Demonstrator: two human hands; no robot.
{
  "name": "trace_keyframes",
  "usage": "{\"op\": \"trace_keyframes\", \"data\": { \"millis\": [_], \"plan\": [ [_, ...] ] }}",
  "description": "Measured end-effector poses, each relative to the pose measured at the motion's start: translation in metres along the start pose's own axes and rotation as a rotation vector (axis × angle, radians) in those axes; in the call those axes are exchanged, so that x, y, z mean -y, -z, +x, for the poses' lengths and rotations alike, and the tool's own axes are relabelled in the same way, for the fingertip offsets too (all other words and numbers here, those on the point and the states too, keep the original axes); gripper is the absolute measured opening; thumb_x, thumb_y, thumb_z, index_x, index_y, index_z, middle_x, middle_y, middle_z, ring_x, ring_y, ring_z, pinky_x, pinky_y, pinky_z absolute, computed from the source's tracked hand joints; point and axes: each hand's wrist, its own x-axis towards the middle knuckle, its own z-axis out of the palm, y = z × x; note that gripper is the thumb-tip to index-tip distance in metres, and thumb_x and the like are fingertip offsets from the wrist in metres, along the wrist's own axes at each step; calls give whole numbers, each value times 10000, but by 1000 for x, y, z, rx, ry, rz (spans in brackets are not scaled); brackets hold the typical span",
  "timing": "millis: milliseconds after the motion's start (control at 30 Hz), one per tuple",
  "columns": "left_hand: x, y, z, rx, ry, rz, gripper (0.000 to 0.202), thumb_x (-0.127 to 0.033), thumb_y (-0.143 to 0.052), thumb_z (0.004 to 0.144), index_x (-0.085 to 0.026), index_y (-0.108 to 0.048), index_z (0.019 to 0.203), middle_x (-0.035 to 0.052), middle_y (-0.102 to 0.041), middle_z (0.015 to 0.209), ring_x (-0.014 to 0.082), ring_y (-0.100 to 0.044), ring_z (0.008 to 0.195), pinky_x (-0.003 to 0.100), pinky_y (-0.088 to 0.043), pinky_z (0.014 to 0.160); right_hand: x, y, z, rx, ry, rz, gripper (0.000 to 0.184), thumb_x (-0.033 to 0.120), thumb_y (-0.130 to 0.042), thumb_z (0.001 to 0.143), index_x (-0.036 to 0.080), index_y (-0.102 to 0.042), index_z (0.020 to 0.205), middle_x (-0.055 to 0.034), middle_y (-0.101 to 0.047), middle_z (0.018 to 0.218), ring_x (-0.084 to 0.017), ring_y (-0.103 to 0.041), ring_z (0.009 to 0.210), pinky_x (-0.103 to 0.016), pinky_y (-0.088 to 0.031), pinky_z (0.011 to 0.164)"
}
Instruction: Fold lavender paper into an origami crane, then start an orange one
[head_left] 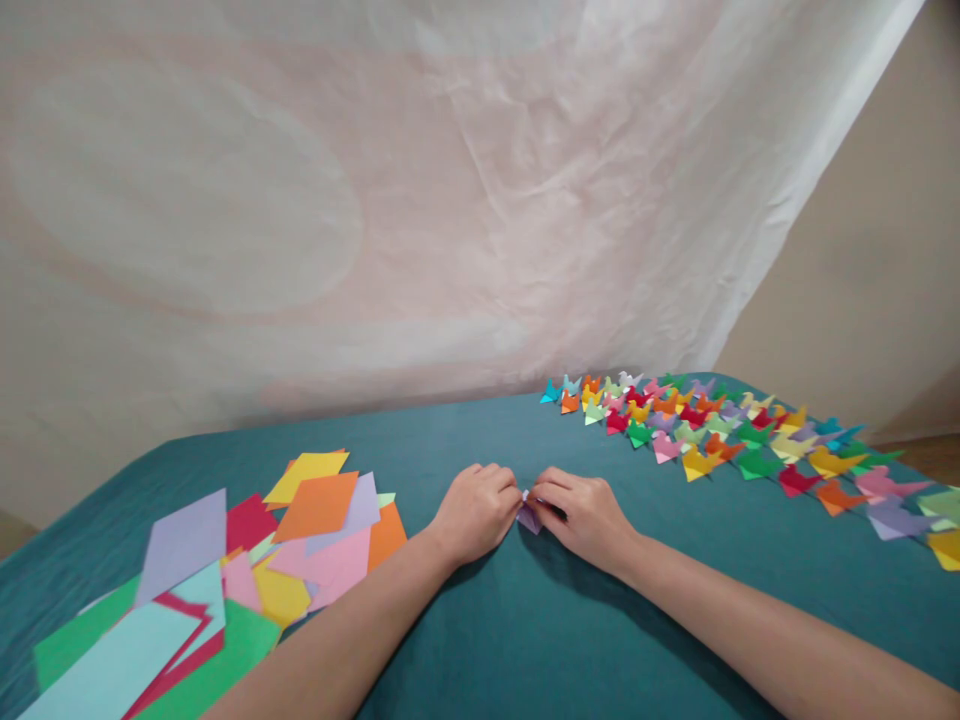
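Observation:
Between my two hands, just above the teal cloth, is a small folded piece of purple paper [529,517], mostly covered by fingers. My left hand [480,510] is closed, its fingertips pinching the paper's left side. From the other side, my right hand [581,515] grips it between thumb and fingers. The paper's lower tip shows below the fingertips; its full shape is hidden.
Loose coloured paper squares, such as an orange sheet [319,505] and a lilac sheet [184,545], overlap on the left. Rows of folded paper birds, including a yellow bird [700,462], stand along the right. The teal cloth [465,650] covers the table; a pale curtain [450,200] hangs behind.

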Motion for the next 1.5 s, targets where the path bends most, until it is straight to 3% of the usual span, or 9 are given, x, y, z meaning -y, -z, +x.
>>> {"op": "trace_keyframes", "data": {
  "millis": [233,433,633,800,967,1267,1500],
  "plan": [
    [0,0,0,4,-3,-9,201,-232,-443,910,-181,-586,777,31,-584,844,171,-503,777,298,-344,661,3,4,1,6,18,7,232,190,-410,924,201,-641,898,-31,-642,875,-111,-605,771,-191,-421,691],
    [1,0,-1,-2,14,-31,195,-234,-449,905,-179,-593,786,34,-584,835,170,-506,781,295,-346,664,5,6,2,-25,11,-33,256,209,-378,940,189,-615,844,-33,-648,853,-111,-607,752,-192,-418,654],
    [1,-1,-2,-2,19,-58,177,-252,-463,902,-182,-604,820,36,-585,851,168,-511,789,293,-348,667,4,3,2,-3,-15,-51,180,355,-522,873,190,-587,901,-38,-640,862,-142,-599,744,-235,-429,672],
    [1,1,-1,-11,-5,-49,200,-236,-446,914,-182,-603,802,32,-590,852,161,-511,782,291,-346,653,-3,-5,2,0,11,-102,106,275,-541,864,196,-606,834,-25,-633,787,-148,-576,736,-247,-411,674],
    [1,-1,-1,-25,-9,-42,189,-230,-465,911,-186,-606,794,19,-605,856,155,-519,775,288,-346,651,-2,-1,3,42,45,-108,158,209,-499,883,199,-634,802,-21,-632,776,-144,-560,746,-245,-396,685],
    [2,-6,-2,-31,13,-60,211,-255,-463,911,-186,-626,796,32,-599,844,150,-532,774,273,-370,658,3,5,3,31,55,-84,245,245,-437,922,200,-652,813,-31,-645,778,-144,-561,733,-257,-406,692],
    [-8,9,-12,-16,111,-110,202,-243,-418,919,-180,-610,920,60,-601,921,182,-541,856,302,-408,739,-1,8,1,56,4,77,298,242,-353,957,189,-640,900,-38,-667,859,-154,-576,798,-273,-433,761]
  ]
}}
